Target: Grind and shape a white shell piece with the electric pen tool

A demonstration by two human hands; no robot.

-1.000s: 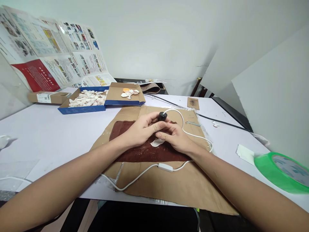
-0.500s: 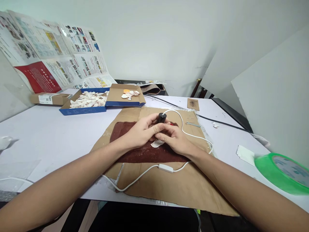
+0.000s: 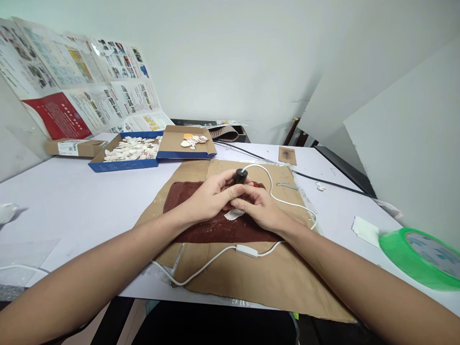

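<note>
My left hand (image 3: pixel 210 196) and my right hand (image 3: pixel 264 208) meet over a dark red cloth (image 3: pixel 215 232), fingers curled and touching. Between them stands a black cylindrical tool (image 3: pixel 241 176), its top end up and a white cord (image 3: pixel 270 184) running out of it. Both hands close around this tool; its lower end is hidden behind the fingers. Just below the fingertips a white shell piece (image 3: pixel 234 214) shows, partly covered by my right hand. Whether a finger grips the shell cannot be seen. A small red thing (image 3: pixel 256 185) peeks out behind my right hand.
Cardboard (image 3: pixel 258 282) lies under the cloth, with an inline cord switch (image 3: pixel 247 250) on it. A blue box (image 3: pixel 124 165) of white shell pieces stands back left, several more on its lid. Tweezers (image 3: pixel 288 186) lie at the right; green tape (image 3: pixel 402 254) is farther right.
</note>
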